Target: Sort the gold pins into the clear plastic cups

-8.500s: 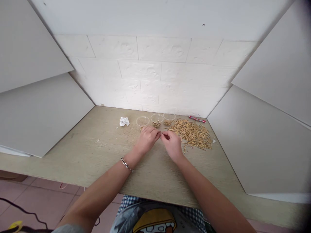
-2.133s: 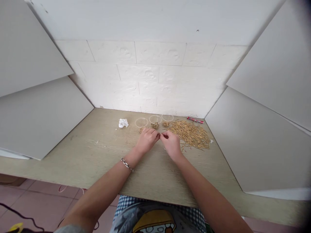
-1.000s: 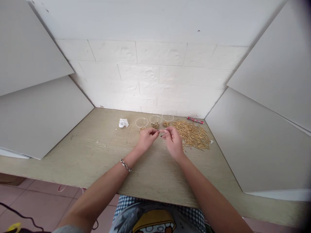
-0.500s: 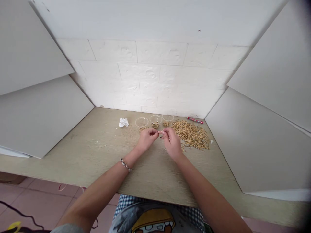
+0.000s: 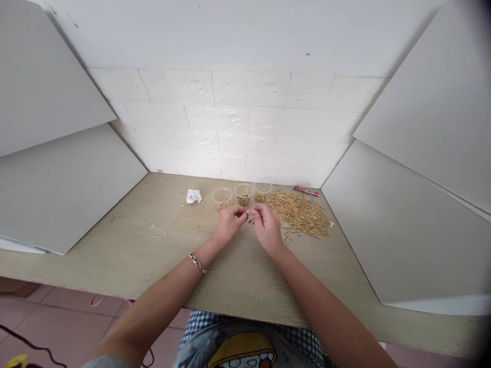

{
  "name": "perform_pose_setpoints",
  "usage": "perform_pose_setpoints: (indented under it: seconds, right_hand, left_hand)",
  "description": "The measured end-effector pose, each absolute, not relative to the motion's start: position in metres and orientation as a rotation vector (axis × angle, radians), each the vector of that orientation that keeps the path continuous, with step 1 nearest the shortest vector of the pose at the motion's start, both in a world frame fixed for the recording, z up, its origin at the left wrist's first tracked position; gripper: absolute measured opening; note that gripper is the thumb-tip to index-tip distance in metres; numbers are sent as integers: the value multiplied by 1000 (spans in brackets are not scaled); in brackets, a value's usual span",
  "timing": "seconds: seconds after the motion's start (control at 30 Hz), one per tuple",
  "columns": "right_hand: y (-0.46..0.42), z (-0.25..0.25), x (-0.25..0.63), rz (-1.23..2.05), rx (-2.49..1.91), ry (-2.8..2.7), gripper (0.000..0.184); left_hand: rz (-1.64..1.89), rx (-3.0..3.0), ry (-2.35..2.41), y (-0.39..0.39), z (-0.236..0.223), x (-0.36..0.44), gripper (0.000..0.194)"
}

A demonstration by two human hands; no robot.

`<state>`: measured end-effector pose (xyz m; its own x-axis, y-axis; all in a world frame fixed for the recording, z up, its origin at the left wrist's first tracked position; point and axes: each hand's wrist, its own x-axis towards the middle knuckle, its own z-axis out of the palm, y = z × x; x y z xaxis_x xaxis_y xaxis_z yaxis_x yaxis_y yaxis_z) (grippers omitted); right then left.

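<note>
My left hand [image 5: 230, 223] and my right hand [image 5: 265, 228] meet fingertip to fingertip above the wooden table [image 5: 161, 240], both pinched on a tiny piece I cannot make out. Just behind them stand three small clear cups [image 5: 243, 192]; the middle and right ones hold small brass bits. A heap of thin brass pins [image 5: 301, 214] lies to the right of my right hand. A metal bracelet [image 5: 197, 262] circles my left wrist.
A crumpled white scrap [image 5: 194, 196] lies left of the cups. A red pen [image 5: 306, 191] rests by the back wall. Slanted white panels [image 5: 65, 179] close in both sides, and the white brick wall [image 5: 238, 122] stands behind.
My hands rose slightly off the table about a second ago and stay pinched together; now they sit a little lower and left. The view has tilted down slightly.
</note>
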<state>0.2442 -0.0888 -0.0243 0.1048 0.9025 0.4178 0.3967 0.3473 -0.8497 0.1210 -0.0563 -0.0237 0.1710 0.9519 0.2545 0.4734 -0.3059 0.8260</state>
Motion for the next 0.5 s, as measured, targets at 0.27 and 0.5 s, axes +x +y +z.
perform_pose_setpoints:
  seconds: [0.27, 0.5]
  right_hand:
    - [-89, -21, 242, 701, -1200, -1394, 18]
    - [-84, -15, 244, 1006, -1081, -1202, 23]
  left_hand:
    - [1132, 1927, 1369, -57, -22, 121, 22]
    - [1148, 1936, 1345, -60, -18, 122, 18]
